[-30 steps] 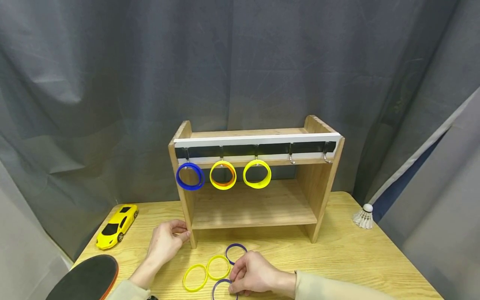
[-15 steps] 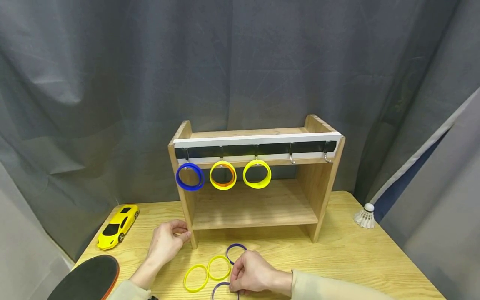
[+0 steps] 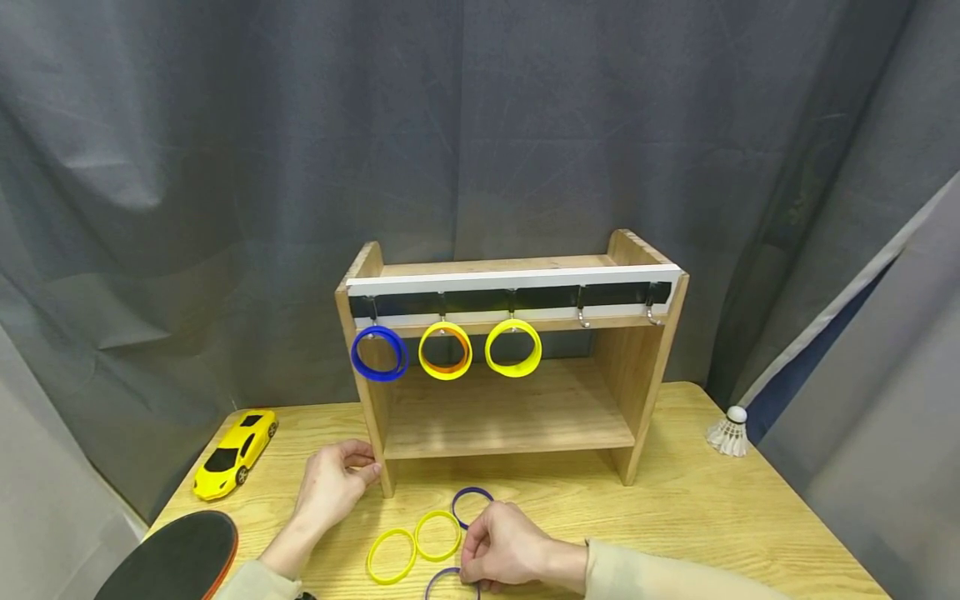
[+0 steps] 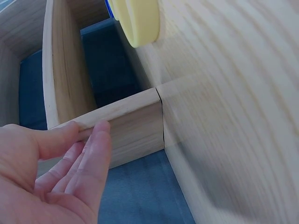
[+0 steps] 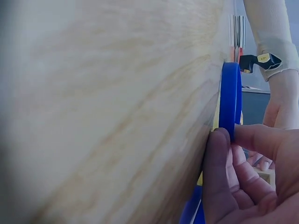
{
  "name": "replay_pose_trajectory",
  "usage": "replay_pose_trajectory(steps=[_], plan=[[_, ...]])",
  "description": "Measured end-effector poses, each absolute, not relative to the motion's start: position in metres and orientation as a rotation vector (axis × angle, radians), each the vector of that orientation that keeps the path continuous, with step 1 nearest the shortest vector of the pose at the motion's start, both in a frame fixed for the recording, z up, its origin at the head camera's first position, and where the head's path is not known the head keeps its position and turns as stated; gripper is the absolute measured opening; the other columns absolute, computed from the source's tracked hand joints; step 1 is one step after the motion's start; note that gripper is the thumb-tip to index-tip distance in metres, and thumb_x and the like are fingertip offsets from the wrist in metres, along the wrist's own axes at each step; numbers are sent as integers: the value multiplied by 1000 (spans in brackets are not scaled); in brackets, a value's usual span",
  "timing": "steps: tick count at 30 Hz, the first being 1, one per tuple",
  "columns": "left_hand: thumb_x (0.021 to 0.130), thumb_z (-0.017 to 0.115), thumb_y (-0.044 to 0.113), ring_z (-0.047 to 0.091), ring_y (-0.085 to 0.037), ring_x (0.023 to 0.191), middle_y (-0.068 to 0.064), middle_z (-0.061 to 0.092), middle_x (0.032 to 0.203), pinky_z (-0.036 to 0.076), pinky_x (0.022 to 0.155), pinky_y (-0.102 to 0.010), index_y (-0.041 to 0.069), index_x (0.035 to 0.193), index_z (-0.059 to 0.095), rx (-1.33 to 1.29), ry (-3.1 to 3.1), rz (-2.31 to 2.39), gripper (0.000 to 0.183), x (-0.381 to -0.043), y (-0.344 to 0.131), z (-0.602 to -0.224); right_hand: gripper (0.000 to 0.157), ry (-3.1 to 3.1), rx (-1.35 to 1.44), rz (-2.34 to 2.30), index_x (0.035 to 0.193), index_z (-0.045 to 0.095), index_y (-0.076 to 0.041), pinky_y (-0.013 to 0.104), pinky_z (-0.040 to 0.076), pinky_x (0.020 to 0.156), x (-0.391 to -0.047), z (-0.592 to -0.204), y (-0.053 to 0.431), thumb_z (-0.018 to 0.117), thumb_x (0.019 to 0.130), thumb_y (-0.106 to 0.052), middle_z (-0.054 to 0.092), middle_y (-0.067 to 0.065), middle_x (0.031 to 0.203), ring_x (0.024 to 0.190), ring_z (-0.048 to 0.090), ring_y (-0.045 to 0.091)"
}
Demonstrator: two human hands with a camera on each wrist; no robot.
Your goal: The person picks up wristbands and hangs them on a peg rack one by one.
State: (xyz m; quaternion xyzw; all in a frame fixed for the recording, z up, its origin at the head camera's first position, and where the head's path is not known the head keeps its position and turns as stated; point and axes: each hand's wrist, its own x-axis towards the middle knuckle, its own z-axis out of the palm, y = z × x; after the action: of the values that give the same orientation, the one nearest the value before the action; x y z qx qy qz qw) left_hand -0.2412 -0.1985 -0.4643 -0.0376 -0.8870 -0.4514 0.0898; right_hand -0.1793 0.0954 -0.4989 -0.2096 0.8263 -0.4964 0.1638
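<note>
At the table's front, my right hand (image 3: 510, 546) pinches a blue ring (image 5: 228, 100) between thumb and fingertips. In the right wrist view this ring stands on edge close to the tabletop. Its lower part is cut off in the head view. Two yellow rings, one nearer (image 3: 370, 558) and one farther (image 3: 459, 533), lie to its left and behind. Another blue ring (image 3: 471, 489) lies farther back, partly behind my hand. My left hand (image 3: 333, 487) holds the front edge of the left side panel (image 4: 135, 123) of a small wooden shelf (image 3: 517, 408), thumb and fingers on opposite faces.
Along the shelf's front, blue rings (image 3: 381, 377), a yellow ring with an orange one (image 3: 446, 374), and yellow rings (image 3: 513, 372) hang from hooks. Two right-hand hooks (image 3: 583, 317) are bare. A yellow toy car (image 3: 234, 454), a black paddle (image 3: 168, 554) and a shuttlecock (image 3: 729, 433) sit around.
The blue ring in my right hand has dipped slightly toward the front edge, and the right hand has shifted very little. My left hand stays on the shelf.
</note>
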Motion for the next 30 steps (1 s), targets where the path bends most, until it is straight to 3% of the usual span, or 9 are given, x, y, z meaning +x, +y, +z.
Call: replay_pose_trajectory(steps=[8,19,23,30], plan=[[95,86,6,83,-24,77,-6,87,93,59,63,-22,5,108,83,-107,-2638,-1330,14,-241,-198,-464,17,2327,-591,-1446,77,79,-9,26,60,48,-178,-492,104,89,88,-1,79,11,68,50,65,5],[94,86,6,81,-18,75,-6,87,93,58,63,-21,6,108,83,-115,-2640,-1314,14,-242,-198,-466,9,2268,-626,-1575,84,80,3,28,63,54,-179,-469,125,87,89,0,81,25,78,56,68,9],[94,86,7,82,-21,76,-6,87,94,59,63,-22,6,108,83,-124,-2637,-1319,15,-242,-198,-466,9,2228,-641,-1628,89,80,6,30,65,57,-179,-454,134,87,89,0,81,29,82,59,72,9],[94,86,8,81,-20,76,-5,87,93,59,64,-22,6,109,83,-114,-2642,-1319,15,-241,-199,-466,17,2248,-655,-1667,97,78,11,28,66,62,-179,-425,149,84,92,-4,83,22,83,64,73,8]])
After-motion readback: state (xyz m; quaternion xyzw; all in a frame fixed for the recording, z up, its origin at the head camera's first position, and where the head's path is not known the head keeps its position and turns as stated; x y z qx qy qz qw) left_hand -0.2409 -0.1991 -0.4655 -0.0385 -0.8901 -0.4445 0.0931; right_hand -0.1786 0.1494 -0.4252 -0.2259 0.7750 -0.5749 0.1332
